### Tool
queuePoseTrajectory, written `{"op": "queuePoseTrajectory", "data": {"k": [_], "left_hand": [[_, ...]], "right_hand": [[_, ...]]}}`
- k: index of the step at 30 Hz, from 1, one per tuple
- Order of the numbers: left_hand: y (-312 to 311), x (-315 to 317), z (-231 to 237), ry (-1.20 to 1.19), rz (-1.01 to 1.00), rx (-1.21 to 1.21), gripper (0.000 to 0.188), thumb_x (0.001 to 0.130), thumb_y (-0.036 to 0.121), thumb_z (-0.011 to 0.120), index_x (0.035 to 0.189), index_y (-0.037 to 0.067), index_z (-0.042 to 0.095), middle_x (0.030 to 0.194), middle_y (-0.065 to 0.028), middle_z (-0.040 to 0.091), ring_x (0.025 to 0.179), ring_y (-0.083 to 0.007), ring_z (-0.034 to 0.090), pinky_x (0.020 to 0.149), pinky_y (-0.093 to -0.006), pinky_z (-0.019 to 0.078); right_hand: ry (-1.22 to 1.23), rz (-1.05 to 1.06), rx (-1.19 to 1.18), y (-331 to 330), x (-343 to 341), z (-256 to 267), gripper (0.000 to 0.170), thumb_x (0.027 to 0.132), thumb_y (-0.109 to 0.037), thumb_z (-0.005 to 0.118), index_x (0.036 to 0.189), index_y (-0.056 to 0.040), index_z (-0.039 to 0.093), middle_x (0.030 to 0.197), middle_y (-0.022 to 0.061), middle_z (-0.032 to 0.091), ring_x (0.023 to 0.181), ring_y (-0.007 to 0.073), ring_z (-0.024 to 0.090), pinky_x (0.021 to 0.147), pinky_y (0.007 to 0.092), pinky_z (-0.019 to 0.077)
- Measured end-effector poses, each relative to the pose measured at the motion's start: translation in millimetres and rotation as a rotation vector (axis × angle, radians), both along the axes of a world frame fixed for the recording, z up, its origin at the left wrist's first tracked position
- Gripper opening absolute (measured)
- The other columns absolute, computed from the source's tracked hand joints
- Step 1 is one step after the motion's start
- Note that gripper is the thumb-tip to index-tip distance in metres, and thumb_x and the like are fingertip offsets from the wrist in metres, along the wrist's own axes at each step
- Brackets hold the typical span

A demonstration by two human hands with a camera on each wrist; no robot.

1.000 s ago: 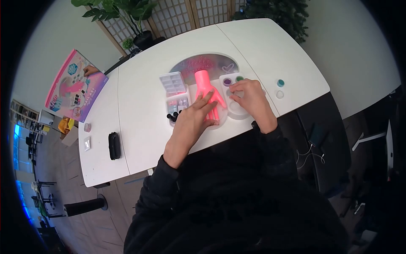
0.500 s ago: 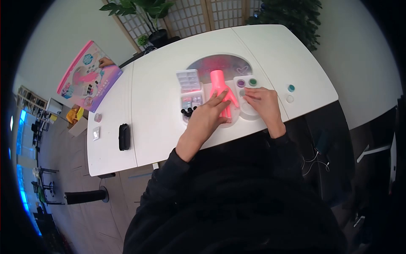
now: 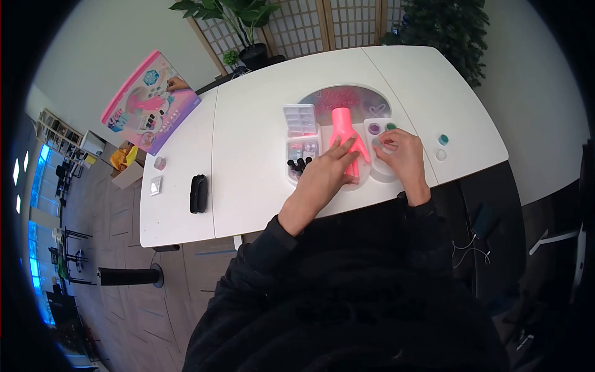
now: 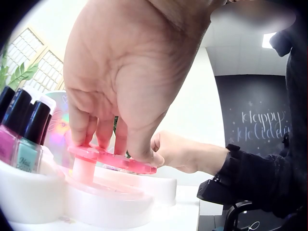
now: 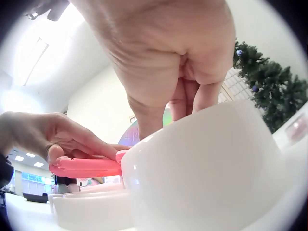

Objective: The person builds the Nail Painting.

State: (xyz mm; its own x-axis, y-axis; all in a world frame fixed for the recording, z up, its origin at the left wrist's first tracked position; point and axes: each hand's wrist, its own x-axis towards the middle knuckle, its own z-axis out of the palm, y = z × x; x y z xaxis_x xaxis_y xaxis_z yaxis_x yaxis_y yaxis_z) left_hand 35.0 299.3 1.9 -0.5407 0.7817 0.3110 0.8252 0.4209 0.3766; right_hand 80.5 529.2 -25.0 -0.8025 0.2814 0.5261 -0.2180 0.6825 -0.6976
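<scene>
A pink model hand (image 3: pixel 341 121) lies palm-down on the white base of a play set. My left hand (image 3: pixel 321 178) rests on it from above, fingers spread and mostly straight; in the left wrist view its thumb touches the pink fingertips (image 4: pixel 144 167). Over the set's right part, my right hand (image 3: pixel 404 157) pinches a small round clear pot between thumb and fingertips, which largely cover it. Just behind are a purple pot (image 3: pixel 374 129) and a green pot (image 3: pixel 390 126). In the right wrist view, the white round rim (image 5: pixel 202 163) hides my right fingertips (image 5: pixel 148 126) and the pot.
Nail polish bottles (image 3: pixel 296 165) and an open clear compartment case (image 3: pixel 300 119) stand left of the pink hand. A silvery backboard (image 3: pixel 372 103) rises behind. To the right lie a teal pot (image 3: pixel 443 139) and a clear round piece (image 3: pixel 440 155); far left, a black case (image 3: pixel 198 193) and the box (image 3: pixel 152 102).
The head view has shifted, so the table and set appear farther right. My left hand stays on the pink hand; my right fingers stay around the small pot, their pose slightly changed.
</scene>
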Motion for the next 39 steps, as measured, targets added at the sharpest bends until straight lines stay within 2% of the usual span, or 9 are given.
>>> {"op": "queuePoseTrajectory", "data": {"k": [7,9,12,22,26,28,30,33,39], "left_hand": [[0.3,0.7,-0.1,0.005,0.013,0.005,0.058,0.081,0.021,0.084,0.134,0.007,0.066,0.161,-0.0087,0.049,0.143,-0.0357,0.051,0.100,-0.0466,0.0590],[2.2,2.1,-0.9,0.000,0.018,0.002,0.058,0.081,0.021,0.084,0.134,0.008,0.066,0.161,-0.0084,0.049,0.143,-0.0355,0.051,0.100,-0.0467,0.0589],[1.7,0.5,-3.2,-0.020,0.023,0.008,0.059,0.080,0.021,0.085,0.134,0.009,0.066,0.162,-0.0071,0.048,0.144,-0.0346,0.050,0.101,-0.0468,0.0582],[1.6,2.4,3.0,-0.010,0.013,-0.004,0.061,0.079,0.023,0.085,0.135,0.008,0.065,0.162,-0.0082,0.048,0.145,-0.0350,0.049,0.102,-0.0466,0.0577],[2.4,2.7,3.4,-0.029,0.036,-0.008,0.060,0.080,0.023,0.085,0.135,0.008,0.065,0.162,-0.0079,0.048,0.145,-0.0349,0.049,0.101,-0.0466,0.0581],[1.4,0.9,0.5,-0.028,0.009,0.004,0.059,0.081,0.023,0.084,0.135,0.008,0.065,0.162,-0.0074,0.048,0.145,-0.0348,0.049,0.101,-0.0467,0.0585],[0.7,1.5,0.8,-0.020,0.020,-0.001,0.058,0.081,0.022,0.084,0.135,0.009,0.066,0.163,-0.0072,0.047,0.145,-0.0348,0.049,0.101,-0.0467,0.0587],[1.2,-0.1,-1.2,-0.013,0.017,-0.006,0.058,0.082,0.022,0.083,0.135,0.009,0.065,0.163,-0.0066,0.046,0.146,-0.0346,0.049,0.101,-0.0466,0.0588],[1.3,1.1,2.0,-0.021,0.002,0.023,0.058,0.082,0.023,0.083,0.136,0.009,0.065,0.163,-0.0071,0.047,0.146,-0.0338,0.048,0.102,-0.0466,0.0582]], "right_hand": [[-0.016,0.035,-0.089,7.3,-3.2,-6.4,0.026,0.073,0.001,0.087,0.096,0.0067,0.076,0.099,0.0165,0.078,0.080,0.0265,0.077,0.077,0.0314,0.0641],[0.047,0.056,0.218,7.6,-0.4,-1.7,0.026,0.073,0.002,0.087,0.098,0.0055,0.078,0.102,0.0165,0.079,0.084,0.0295,0.077,0.079,0.0342,0.0627],[-0.081,0.018,-0.007,5.1,4.9,4.2,0.026,0.073,0.002,0.086,0.098,0.0022,0.081,0.101,0.0158,0.080,0.090,0.0311,0.075,0.083,0.0368,0.0611],[-0.086,0.039,0.156,21.4,1.4,7.0,0.022,0.076,-0.004,0.087,0.098,-0.0023,0.083,0.097,0.0161,0.079,0.096,0.0300,0.074,0.085,0.0357,0.0612],[-0.216,-0.170,-0.200,62.8,12.6,16.0,0.017,0.080,-0.003,0.083,0.097,-0.0013,0.082,0.095,0.0166,0.079,0.097,0.0333,0.074,0.088,0.0366,0.0605],[-0.015,-0.385,0.246,103.9,14.9,-2.4,0.018,0.082,-0.001,0.081,0.100,0.0010,0.081,0.101,0.0178,0.078,0.099,0.0370,0.073,0.094,0.0390,0.0586],[-0.142,-0.613,0.492,142.5,19.1,-34.8,0.027,0.079,-0.002,0.082,0.106,0.0020,0.079,0.116,0.0207,0.076,0.106,0.0383,0.073,0.097,0.0428,0.0568],[-0.299,-0.559,0.238,187.5,14.2,-63.3,0.031,0.078,-0.001,0.082,0.109,0.0007,0.079,0.111,0.0215,0.076,0.104,0.0385,0.074,0.093,0.0431,0.0582],[-0.404,-0.563,0.130,141.4,12.7,-26.3,0.032,0.076,0.000,0.083,0.108,0.0001,0.079,0.102,0.0218,0.077,0.098,0.0372,0.075,0.086,0.0416,0.0600]]}}
